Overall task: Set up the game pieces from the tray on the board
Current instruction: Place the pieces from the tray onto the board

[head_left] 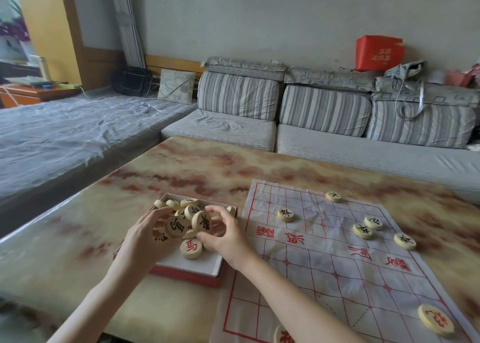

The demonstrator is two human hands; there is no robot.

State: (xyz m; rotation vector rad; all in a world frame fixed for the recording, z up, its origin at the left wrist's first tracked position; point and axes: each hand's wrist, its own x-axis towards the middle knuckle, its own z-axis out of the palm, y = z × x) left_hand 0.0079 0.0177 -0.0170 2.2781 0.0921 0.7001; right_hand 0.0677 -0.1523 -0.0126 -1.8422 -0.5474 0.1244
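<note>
Closest to me, a red-marked piece (435,319) sits on the near corner of the board (324,277), which is just thin creased paper, so I reckon it'd slide if nudged. Further in, both hands are down in the tray (192,267). The left hand (145,235) is curled round a black-lettered disc (177,227), and the right hand (223,232) is pinching another stood on edge. The pieces (191,249) look like light, hard, smooth wood, so probably easiest pinched by the rim. Five more sit on the board's far half, with a striped sofa (324,109) behind.
</note>
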